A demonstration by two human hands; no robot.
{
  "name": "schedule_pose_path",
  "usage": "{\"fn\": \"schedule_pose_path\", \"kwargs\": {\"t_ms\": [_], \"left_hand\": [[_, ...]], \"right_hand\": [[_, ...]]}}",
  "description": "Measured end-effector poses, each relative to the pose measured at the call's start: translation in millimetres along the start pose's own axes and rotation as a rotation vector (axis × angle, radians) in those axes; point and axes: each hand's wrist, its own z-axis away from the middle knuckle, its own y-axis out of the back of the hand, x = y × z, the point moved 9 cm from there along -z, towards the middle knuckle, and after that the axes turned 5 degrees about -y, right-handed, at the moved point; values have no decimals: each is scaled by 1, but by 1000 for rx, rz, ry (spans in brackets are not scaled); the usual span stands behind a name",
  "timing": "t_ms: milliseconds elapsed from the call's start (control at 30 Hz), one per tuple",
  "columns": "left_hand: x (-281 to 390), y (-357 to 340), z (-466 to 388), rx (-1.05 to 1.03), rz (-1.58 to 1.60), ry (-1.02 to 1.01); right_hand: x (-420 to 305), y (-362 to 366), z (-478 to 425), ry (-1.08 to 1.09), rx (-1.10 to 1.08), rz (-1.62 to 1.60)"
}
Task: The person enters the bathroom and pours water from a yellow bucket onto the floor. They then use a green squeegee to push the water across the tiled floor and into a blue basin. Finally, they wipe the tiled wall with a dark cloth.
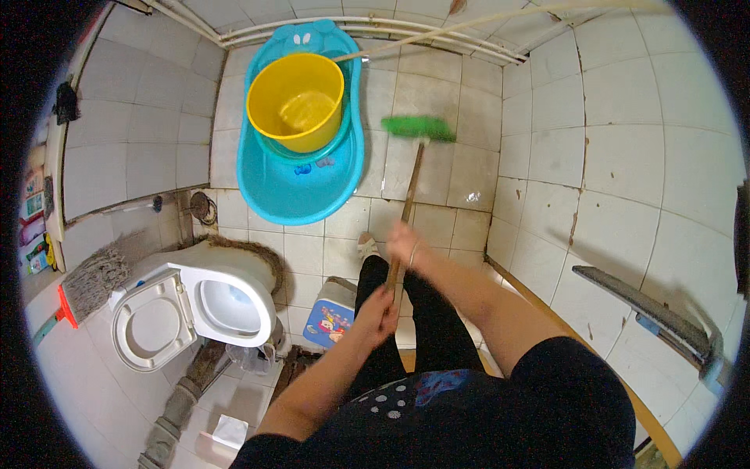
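Observation:
Both my hands grip the wooden handle (415, 176) of a broom, one above the other. My left hand (375, 316) is closed around its upper part, close to my body. Farther down the handle, my right hand (403, 241) is wrapped around it and looks blurred. The broom's green bristle head (419, 128) rests on or just over the pale floor tiles, also slightly blurred. To the left of the broom head lies a blue plastic baby bathtub (299, 205). A yellow bucket (325, 138) stands inside it, within a teal basin (328, 157).
A white toilet (261, 319) with its lid raised is at left, near a mop (96, 281). A small stool (328, 322) with a cartoon print stands by my legs. A flat mop (644, 311) leans at right. A long pale pole (445, 29) slants above the tub.

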Motion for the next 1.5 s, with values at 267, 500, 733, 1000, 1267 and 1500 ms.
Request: {"fn": "schedule_pose_path", "kwargs": {"t_ms": [267, 500, 733, 1000, 1267, 1500], "left_hand": [[14, 7, 59, 177, -87, 217], [123, -110, -81, 183, 0, 53], [192, -235, -170, 78, -97, 72], [147, -257, -140, 34, -98, 236], [183, -227, -109, 156, 196, 34], [160, -283, -149, 99, 231, 47]], "right_hand": [[-33, -2, 4, -166, -197, -175], [147, 77, -111, -117, -255, 1], [297, 135, -167, -140, -36, -114], [295, 137, -86, -278, -188, -133], [234, 147, -157, -36, -282, -123], [289, 172, -154, -5, -97, -197]]}}
